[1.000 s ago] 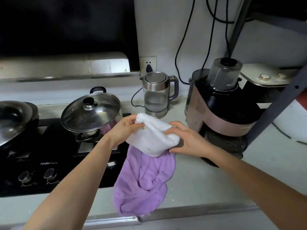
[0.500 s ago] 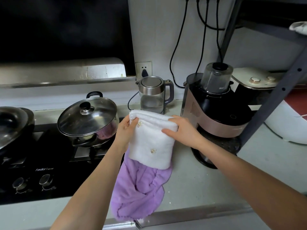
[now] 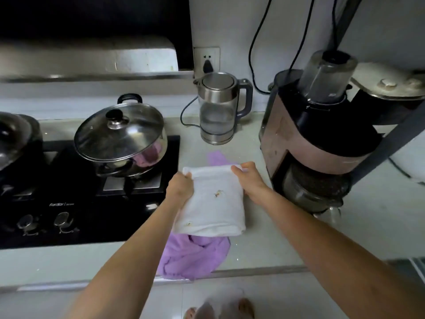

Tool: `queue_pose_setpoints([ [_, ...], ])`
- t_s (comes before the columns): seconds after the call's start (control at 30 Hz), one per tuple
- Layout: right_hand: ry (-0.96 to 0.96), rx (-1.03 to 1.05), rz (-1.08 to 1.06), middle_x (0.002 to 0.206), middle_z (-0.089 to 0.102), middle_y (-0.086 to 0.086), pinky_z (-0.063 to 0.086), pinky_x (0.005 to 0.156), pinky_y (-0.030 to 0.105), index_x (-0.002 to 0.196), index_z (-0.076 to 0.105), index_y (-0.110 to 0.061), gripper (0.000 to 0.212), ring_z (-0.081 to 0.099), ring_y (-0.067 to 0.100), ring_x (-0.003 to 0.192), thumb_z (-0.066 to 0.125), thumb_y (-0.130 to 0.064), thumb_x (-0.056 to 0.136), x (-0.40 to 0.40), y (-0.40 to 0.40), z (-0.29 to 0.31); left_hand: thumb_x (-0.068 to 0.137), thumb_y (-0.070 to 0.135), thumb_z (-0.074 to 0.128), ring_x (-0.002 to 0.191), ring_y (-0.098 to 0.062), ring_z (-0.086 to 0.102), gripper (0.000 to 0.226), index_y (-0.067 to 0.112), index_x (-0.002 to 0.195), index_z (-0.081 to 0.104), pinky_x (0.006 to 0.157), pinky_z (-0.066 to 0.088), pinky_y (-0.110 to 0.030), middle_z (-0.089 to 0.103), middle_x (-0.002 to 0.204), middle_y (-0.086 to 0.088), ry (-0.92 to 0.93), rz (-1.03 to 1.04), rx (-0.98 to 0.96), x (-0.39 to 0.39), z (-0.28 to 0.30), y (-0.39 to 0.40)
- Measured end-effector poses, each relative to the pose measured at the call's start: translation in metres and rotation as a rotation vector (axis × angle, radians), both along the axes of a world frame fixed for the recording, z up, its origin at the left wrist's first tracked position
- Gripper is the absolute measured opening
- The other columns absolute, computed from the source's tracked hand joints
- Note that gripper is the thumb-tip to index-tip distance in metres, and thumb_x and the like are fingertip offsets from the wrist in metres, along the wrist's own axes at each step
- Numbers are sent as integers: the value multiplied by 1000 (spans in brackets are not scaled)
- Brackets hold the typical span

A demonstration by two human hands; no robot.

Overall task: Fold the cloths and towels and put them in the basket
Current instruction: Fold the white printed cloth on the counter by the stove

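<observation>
Both hands pinch the far corners of the white towel (image 3: 212,199): the left hand (image 3: 180,188) at its left corner, the right hand (image 3: 249,180) at its right. The towel is folded into a thick rectangle with small yellowish marks, its long axis running away from the person. It seems to rest on the crumpled purple cloth (image 3: 193,256) lying on the desk (image 3: 287,238) beside the stove (image 3: 80,203).
</observation>
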State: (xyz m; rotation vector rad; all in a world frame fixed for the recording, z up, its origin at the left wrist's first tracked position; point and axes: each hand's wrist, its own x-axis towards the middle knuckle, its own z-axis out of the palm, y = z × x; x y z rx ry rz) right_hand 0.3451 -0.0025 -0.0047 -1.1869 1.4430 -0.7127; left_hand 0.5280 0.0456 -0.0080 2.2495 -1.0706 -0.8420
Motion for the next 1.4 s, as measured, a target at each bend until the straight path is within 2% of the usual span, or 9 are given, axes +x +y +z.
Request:
queue_pose_setpoints([
  [0.1, -87, 260, 86, 87, 58, 0, 43, 44, 21, 105, 48, -20, 37, 55, 15, 68, 63, -45, 82, 3, 21, -39, 101, 29, 36, 115, -40, 53, 43, -6, 119, 53, 92, 42, -37, 57, 122, -27, 48, 96, 66, 8, -28, 10],
  [0.23, -50, 291, 131, 108, 66, 5, 56, 81, 44, 102, 55, -23, 46, 67, 22, 93, 78, -44, 67, 3, 56, -78, 96, 41, 41, 114, -38, 54, 57, -7, 126, 49, 94, 42, -37, 57, 126, -22, 199, 237, 129, 10, -49, 23],
  [0.37, -18, 172, -46, 119, 57, 11, 51, 71, 29, 123, 46, -9, 58, 61, 23, 95, 77, -26, 77, 19, 63, -81, 89, 53, 50, 107, -28, 59, 64, -2, 119, 55, 87, 42, -29, 62, 113, -7, 303, 286, 171, -1, -55, 60],
  [0.53, 124, 174, 82, 132, 50, 13, 47, 96, 41, 133, 38, -8, 64, 54, 29, 115, 68, -34, 83, 32, 51, -62, 95, 38, 47, 91, -30, 60, 50, -7, 110, 62, 82, 46, -33, 63, 95, -13, 276, 170, 236, -1, -34, 70],
  [0.73, -320, 167, 328, 122, 60, -1, 52, 91, 35, 125, 54, -28, 31, 58, 14, 110, 55, -30, 94, -6, 39, 21, 101, 18, 42, 67, -19, 53, 38, -7, 131, 48, 59, 46, -26, 53, 78, -7, 601, 206, 138, 14, 25, 40],
  [0.93, -107, -116, 462, 96, 63, -1, 55, 65, 22, 114, 58, -19, 25, 63, 4, 77, 59, -8, 92, -21, 39, 56, 100, 16, 44, 67, -18, 54, 40, -6, 134, 45, 61, 49, -24, 53, 79, -6, 648, 82, 91, 5, 49, 31],
  [1.1, 173, -473, 576, 107, 62, -1, 36, 81, 2, 115, 63, -5, 46, 56, 13, 101, 42, 6, 76, -23, 39, 63, 101, 16, 45, 67, -18, 53, 40, -8, 132, 45, 64, 49, -26, 53, 78, -6, 609, 49, 73, 1, 58, 30],
  [1.23, 378, -627, 747, 142, 44, 3, 20, 105, 7, 125, 61, -15, 58, 40, 13, 131, 36, 0, 75, -35, 36, 79, 101, 17, 47, 60, -18, 50, 35, -10, 122, 54, 37, 42, -17, 54, 73, -7, 574, 143, 37, 3, 62, 29],
  [1.4, 529, -712, 814, 158, 12, -11, 21, 110, 14, 140, 45, -30, 68, 26, 11, 141, 36, 11, 86, -52, 43, 68, 101, 23, 44, 79, -28, 55, 40, -11, 121, 51, 64, 39, -29, 57, 96, -16, 382, 159, -71, -7, 63, 22],
])
